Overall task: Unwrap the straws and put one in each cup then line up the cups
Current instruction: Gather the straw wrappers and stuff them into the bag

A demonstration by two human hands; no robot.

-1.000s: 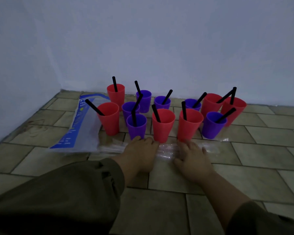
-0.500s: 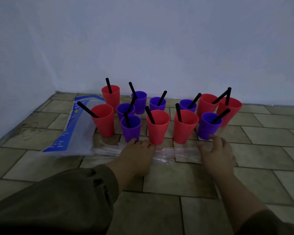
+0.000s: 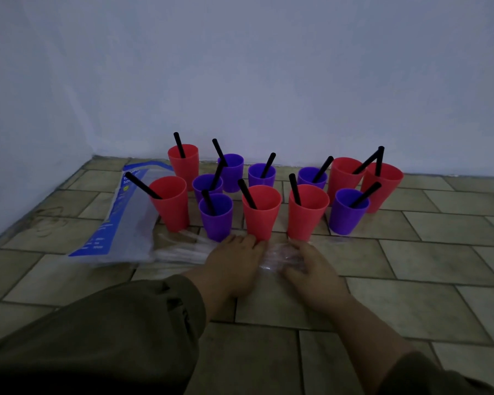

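Left hand (image 3: 234,263) lay flat; right hand (image 3: 311,269) clutched clear wrappers (image 3: 277,252). Cups (image 3: 261,215) crowded twelve o'clock, blue bag (image 3: 126,223) at ten.

Can't read the print on the blue bag (image 3: 117,212), too small and smeary. Clear wrappers (image 3: 271,253) mostly buried under the left hand (image 3: 234,263) and right hand (image 3: 311,269); no telling pinch from plain press on the right. Lower ends of the black straws (image 3: 247,196) sunk out of sight inside the cups (image 3: 261,215). Back-row cup bases blocked by the front row. Sleeves (image 3: 111,332) chopped off by the bottom edge.
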